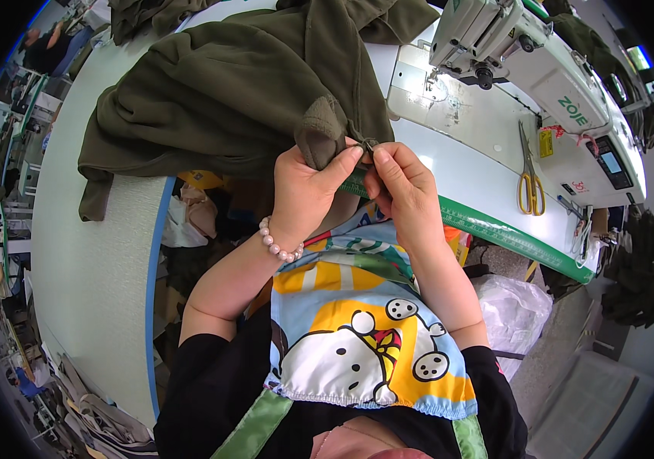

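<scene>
A large dark olive garment (212,99) of soft fabric is heaped over the table in front of me. One narrow end of it comes toward my body at the table's front edge. My left hand (311,180) pinches the fabric there between thumb and fingers, a folded flap standing up beside the thumb. Close by on the right, my right hand (403,180) pinches a small dark bit of the same garment. The two thumbs nearly meet. What exactly lies between the fingertips is too small to make out.
A white sewing machine (572,99) stands at the right, its metal plate (449,107) to the left of it. Yellow-handled scissors (530,172) lie near it. A green ruler strip (510,229) runs along the table's front edge. A white plastic sack (510,314) sits below.
</scene>
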A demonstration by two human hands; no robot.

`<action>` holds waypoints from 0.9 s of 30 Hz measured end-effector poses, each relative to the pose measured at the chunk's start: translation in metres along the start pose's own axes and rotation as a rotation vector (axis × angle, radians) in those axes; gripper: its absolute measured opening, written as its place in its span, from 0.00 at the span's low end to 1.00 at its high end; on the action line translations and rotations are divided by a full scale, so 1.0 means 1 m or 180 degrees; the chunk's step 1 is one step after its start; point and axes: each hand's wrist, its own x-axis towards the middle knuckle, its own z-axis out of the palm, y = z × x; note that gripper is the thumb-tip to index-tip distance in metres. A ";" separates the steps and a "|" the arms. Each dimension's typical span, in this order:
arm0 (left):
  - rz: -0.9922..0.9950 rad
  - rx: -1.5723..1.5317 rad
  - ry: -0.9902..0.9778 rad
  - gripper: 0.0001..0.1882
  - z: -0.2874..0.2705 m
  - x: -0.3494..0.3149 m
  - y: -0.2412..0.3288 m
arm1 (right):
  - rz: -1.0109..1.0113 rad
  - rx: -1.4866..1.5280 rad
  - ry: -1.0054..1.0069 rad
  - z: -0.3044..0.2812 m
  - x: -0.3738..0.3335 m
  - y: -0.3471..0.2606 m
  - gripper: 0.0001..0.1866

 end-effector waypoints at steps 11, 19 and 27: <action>0.0826 0.1294 0.0142 0.04 -0.017 -0.019 -0.007 | -0.0683 -0.0583 -0.0118 -0.010 -0.013 0.006 0.09; 0.2040 0.2442 -0.0067 0.08 -0.032 -0.030 -0.021 | -0.1112 -0.1606 0.0011 -0.003 -0.013 0.018 0.04; 0.2302 0.2957 -0.0077 0.09 -0.033 -0.034 -0.022 | -0.0126 -0.0238 0.0027 -0.007 -0.017 0.016 0.03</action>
